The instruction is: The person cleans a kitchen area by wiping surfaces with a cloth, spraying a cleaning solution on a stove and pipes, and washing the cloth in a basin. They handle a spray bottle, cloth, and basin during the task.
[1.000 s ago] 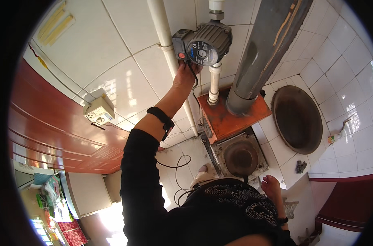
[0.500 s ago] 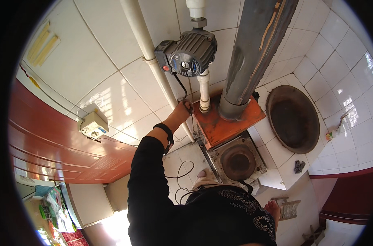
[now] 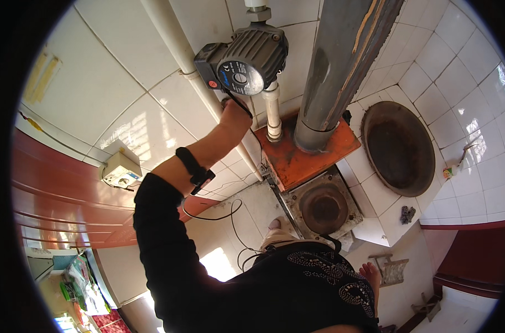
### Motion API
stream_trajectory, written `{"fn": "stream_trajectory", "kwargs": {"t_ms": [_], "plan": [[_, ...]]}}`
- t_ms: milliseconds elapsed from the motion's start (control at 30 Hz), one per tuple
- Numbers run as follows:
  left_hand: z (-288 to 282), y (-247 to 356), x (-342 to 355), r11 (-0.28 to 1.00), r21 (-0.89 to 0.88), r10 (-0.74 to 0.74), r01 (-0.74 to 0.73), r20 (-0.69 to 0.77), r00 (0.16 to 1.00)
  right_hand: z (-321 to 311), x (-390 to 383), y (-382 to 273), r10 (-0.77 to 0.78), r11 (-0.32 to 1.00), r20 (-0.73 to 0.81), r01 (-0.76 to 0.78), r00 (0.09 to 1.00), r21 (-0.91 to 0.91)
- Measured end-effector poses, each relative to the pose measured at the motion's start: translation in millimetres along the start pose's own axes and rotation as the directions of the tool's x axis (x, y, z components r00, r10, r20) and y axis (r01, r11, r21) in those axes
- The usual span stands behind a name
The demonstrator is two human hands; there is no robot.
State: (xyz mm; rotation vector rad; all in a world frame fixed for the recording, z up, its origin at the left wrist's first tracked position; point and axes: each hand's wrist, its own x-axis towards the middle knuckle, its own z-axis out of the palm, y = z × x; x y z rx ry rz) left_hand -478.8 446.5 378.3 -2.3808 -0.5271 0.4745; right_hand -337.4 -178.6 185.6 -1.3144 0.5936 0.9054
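Observation:
My left hand is raised just below a dark grey circulation pump on the tiled wall, between the pump's black cable and a long cream pipe. The cable passes in front of this hand. Its fingers are mostly hidden, so their grip cannot be made out. A black strap with a small device circles my left wrist. My right hand hangs low beside my patterned black top, its fingers apart and holding nothing.
Below the pump stands an orange metal box with a thick grey flue and a square stove top. A large dark wok is set into tiles at right. A white control box hangs at left; a thin black cord loops below.
My left hand has moved up and left from lower on the pump cable to just beneath the pump. My forearm has swung left. The loose cord has shifted with it.

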Motion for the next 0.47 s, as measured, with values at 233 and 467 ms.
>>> {"fn": "stream_trajectory", "kwargs": {"t_ms": [233,467], "plan": [[16,0,8,0.983,0.122,-0.078,0.138,-0.402,0.912,-6,31,4,0.071,0.997,0.24,-0.068,0.968,-0.021],[70,54,32,0.973,-0.221,0.073,-0.069,0.008,0.997,-62,88,25,0.091,0.995,0.234,-0.1,0.968,0.026]]}}
